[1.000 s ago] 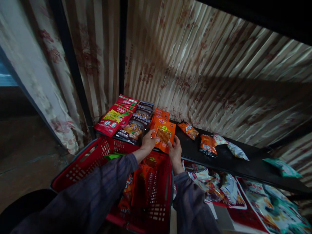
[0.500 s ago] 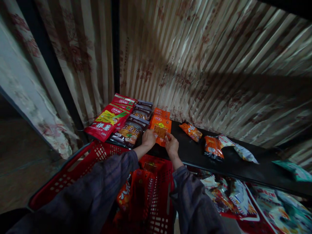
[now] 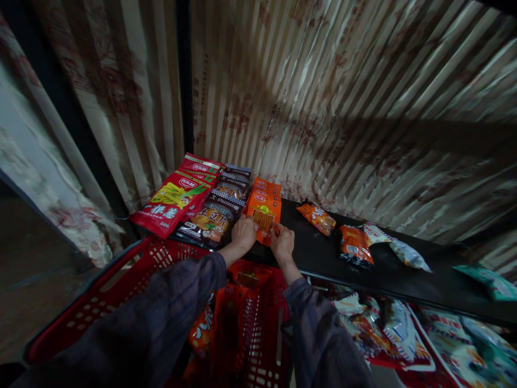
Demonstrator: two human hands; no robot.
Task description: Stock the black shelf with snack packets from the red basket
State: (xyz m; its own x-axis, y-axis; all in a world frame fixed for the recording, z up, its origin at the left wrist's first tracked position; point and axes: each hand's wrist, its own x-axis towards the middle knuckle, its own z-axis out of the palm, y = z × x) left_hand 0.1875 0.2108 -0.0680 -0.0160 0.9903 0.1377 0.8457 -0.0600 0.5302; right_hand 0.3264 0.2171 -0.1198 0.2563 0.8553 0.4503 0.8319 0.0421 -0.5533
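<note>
An orange snack packet (image 3: 264, 211) lies face up on the black shelf (image 3: 311, 250), overlapping more of its kind stacked behind it. At its left edge my left hand (image 3: 243, 233) is closed, fingers pinching the packet's lower side. My right hand (image 3: 282, 241) grips the lower right corner between thumb and fingers. Dark potato-chip packets (image 3: 210, 218) lie in an overlapping row just left of my left hand. Farther left are red snack bags (image 3: 172, 202), layered the same way.
Below my forearms stands a red perforated basket (image 3: 97, 296) holding orange packets (image 3: 232, 318). Along the shelf to the right lie loose bags, among them an orange one (image 3: 317, 217), another orange one (image 3: 355, 245) and a green one (image 3: 487, 280). A pleated curtain (image 3: 323, 108) hangs behind.
The view has shifted slightly. Both hands stay on the orange packet, which now sits a little lower, showing more of the row behind it.
</note>
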